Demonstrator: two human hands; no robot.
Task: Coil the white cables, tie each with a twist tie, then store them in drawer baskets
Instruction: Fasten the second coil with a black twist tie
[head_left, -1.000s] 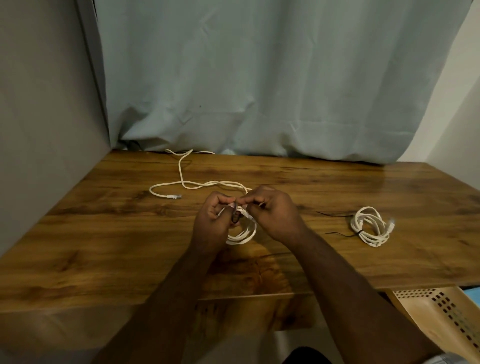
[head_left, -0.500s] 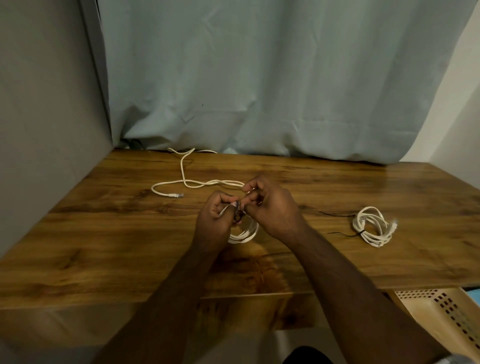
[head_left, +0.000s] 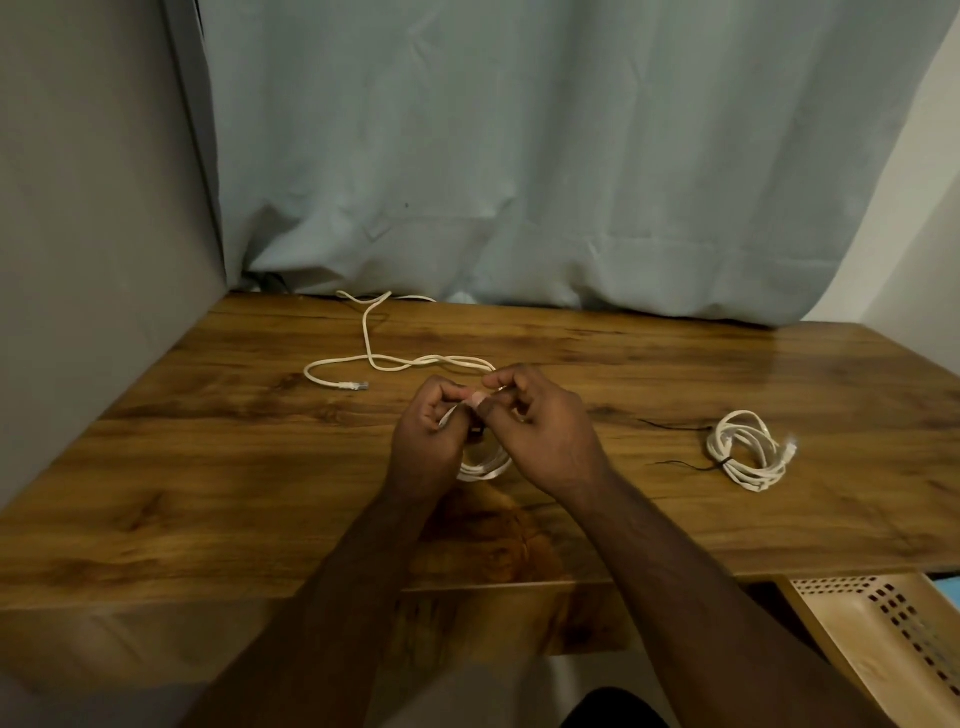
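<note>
Both hands meet mid-table: the left hand (head_left: 428, 441) grips a white coil (head_left: 485, 464), the right hand (head_left: 540, 431) pinches at its top. One tied coil (head_left: 748, 457) lies right; a loose cable (head_left: 395, 361) sprawls far left.

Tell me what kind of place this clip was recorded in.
Probably a home desk corner, not a workshop: a wood-grain table pushed against a pale curtain and a plain wall, with a perforated drawer basket pulled out below the table's edge. Only white cables lie on it.
</note>
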